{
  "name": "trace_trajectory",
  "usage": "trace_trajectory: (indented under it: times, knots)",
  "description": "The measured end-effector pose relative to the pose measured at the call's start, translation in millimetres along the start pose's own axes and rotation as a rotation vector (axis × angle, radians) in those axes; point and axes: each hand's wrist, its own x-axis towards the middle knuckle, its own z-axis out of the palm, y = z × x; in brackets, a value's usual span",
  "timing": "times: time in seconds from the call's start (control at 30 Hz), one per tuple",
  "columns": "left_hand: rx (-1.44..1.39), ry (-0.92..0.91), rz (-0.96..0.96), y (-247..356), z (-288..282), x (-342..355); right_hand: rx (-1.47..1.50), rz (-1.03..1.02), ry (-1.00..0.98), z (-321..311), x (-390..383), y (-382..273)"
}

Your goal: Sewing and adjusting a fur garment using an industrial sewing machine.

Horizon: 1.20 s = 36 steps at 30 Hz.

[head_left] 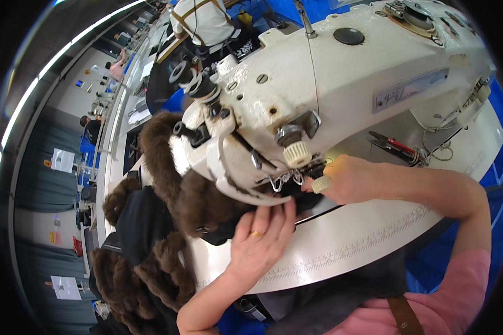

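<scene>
A white sewing machine (341, 72) fills the upper middle. Brown fur (201, 204) with dark cloth (221, 233) along its underside lies beneath the machine's head. My left hand (258, 239), with a ring on one finger, rests on the near side of this work. Its fingers stretch forward, and their tips pass behind the curved pale guard (240, 192). On the other side of the needle area, my right hand (346, 180) has its fingers bent inward at the dark cloth. The machine's knobs partly cover those fingertips. The needle point itself is hidden.
Red-handled tools (397, 146) and a tangle of cord (442, 152) lie right of the machine arm. A ruler scale (341, 240) runs along the white table's near edge. More brown fur and black cloth (145, 223) hang in a heap at left. Other people sit farther back.
</scene>
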Motion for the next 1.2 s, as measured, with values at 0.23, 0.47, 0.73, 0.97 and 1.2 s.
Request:
trace_trajectory:
  times: [0.23, 0.47, 0.73, 0.97, 1.2]
  knots:
    - [-0.058, 0.036, -0.154, -15, 22, -44, -0.093, -0.018, -0.009, -5, 5, -7]
    - [-0.025, 0.059, -0.193, 4, 9, 12, -0.061, -0.036, 0.076, 1, -2, -23]
    - [-0.014, 0.039, -0.212, 13, 15, 12, 0.016, -0.042, 0.117, -13, -18, -33]
    - [-0.036, -0.080, -0.338, 12, 23, 3, -0.021, 0.042, 0.107, -5, -16, -35]
    - [-0.031, -0.061, -0.315, 10, 16, 12, -0.049, 0.144, -0.008, -6, -16, -38]
